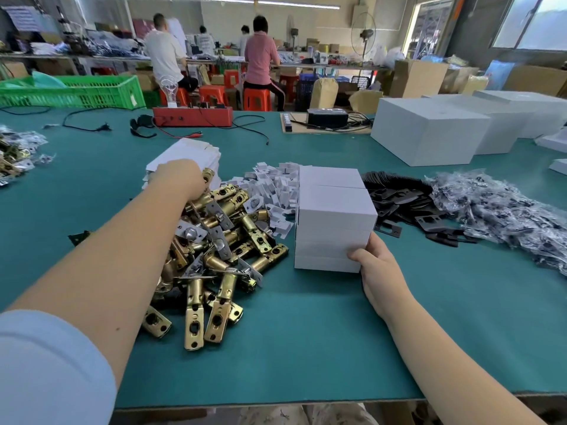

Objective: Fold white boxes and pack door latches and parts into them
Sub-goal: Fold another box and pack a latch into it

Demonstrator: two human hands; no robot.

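Against stacked white boxes [333, 222], right hand [379, 268] gripping; left hand [181, 176] apparently grasping latches [221, 234].

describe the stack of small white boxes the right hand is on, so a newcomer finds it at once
On the green table, between the heap of brass latches and the black plates, stands a stack of small white boxes. The right hand touches its near corner. It is far smaller than the big white boxes at the back right.
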